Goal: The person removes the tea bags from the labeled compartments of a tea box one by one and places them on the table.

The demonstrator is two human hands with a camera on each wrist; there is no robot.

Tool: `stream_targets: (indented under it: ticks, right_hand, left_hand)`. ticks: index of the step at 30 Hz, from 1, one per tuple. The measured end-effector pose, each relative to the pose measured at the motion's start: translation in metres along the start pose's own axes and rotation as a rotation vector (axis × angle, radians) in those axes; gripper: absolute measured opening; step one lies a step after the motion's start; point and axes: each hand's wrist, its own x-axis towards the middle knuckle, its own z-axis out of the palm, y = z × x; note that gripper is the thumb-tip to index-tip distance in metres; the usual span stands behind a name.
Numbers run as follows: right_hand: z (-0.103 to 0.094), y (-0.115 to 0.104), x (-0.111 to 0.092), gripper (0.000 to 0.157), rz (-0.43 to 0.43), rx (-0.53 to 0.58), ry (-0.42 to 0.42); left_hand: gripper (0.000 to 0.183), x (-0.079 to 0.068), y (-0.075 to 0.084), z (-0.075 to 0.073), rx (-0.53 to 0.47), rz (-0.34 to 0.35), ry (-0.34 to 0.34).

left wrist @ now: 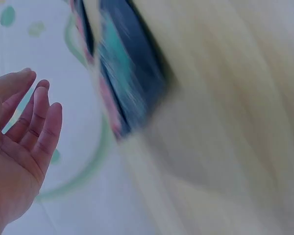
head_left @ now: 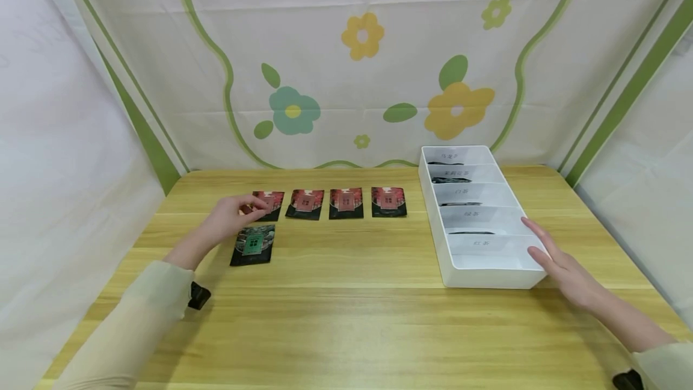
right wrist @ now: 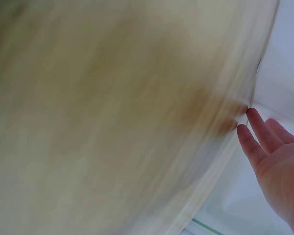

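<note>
My left hand [head_left: 234, 216] is over the leftmost red-and-black tea packet [head_left: 272, 203], partly covering it in the head view. In the left wrist view its fingers bend loosely with nothing between them. Three more such packets, among them one at the right end [head_left: 388, 202], continue the row. A green-and-black tea packet [head_left: 252, 244] lies just below the left hand. On the right, my right hand [head_left: 568, 272] is at the near right edge of a white divided box [head_left: 500, 278], thumb and fingertips at its rim. Its fingers are nearly straight in the right wrist view.
Handwritten labels mark the box's compartments; dark packets [head_left: 452, 180] stand in several of them, while the nearest shows bare white walls. Wooden tabletop [head_left: 325, 324] extends in front. A flower-printed cloth [head_left: 335, 83] hangs behind the table, with white cloth on both sides.
</note>
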Motion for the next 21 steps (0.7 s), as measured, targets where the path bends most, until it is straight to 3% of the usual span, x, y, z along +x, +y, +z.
stream_targets:
  ticks: [8,15,21]
  right_hand:
    - [-0.001,-0.001,0.000,0.057,0.012,0.012,-0.008]
    - [-0.001,-0.001,0.001,0.057,0.009,0.014,-0.007]
    - [-0.001,-0.001,0.001,0.057,0.006,0.010,-0.007]
  left_hand:
    - [0.020,0.007,0.055,0.020,-0.135,0.103,-0.027]
    - [0.022,0.018,0.104,0.041,-0.323,0.109,-0.077]
    - [0.018,0.036,0.140,0.065,-0.412,0.214,-0.120]
